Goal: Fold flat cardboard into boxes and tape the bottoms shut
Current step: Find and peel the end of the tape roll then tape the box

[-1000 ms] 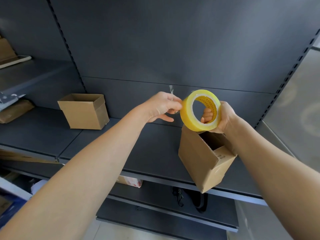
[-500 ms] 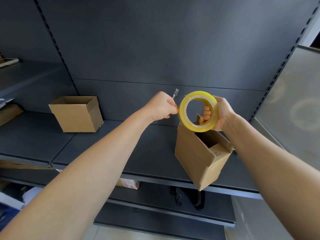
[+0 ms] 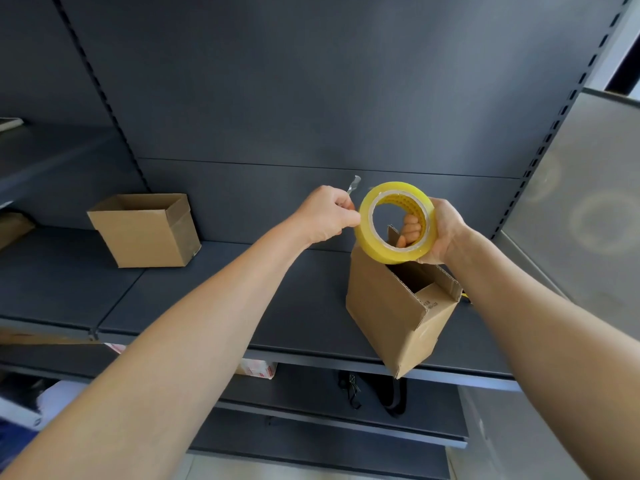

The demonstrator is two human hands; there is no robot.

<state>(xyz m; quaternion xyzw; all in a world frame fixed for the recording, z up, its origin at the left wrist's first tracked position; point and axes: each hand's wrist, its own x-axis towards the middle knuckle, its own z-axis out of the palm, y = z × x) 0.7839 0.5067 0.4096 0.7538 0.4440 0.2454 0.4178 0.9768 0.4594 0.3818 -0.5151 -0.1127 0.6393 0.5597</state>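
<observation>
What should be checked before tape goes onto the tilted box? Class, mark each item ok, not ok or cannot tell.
1. Grip: right hand holds tape roll, fingers through its core: ok.
2. Tape end: left hand pinches a clear strip beside the roll: ok.
3. Strip attached to roll: cannot tell.
4. Flaps: box upper end is open: not ok.
5. Steadying: whether a hand holds the box: cannot tell.

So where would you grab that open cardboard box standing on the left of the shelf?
Take the open cardboard box by the top rim of its front wall, coming down from above, fingers inside and thumb outside. It stands upright on the shelf with its mouth open upward, so that edge is likely the easiest hold.
</observation>
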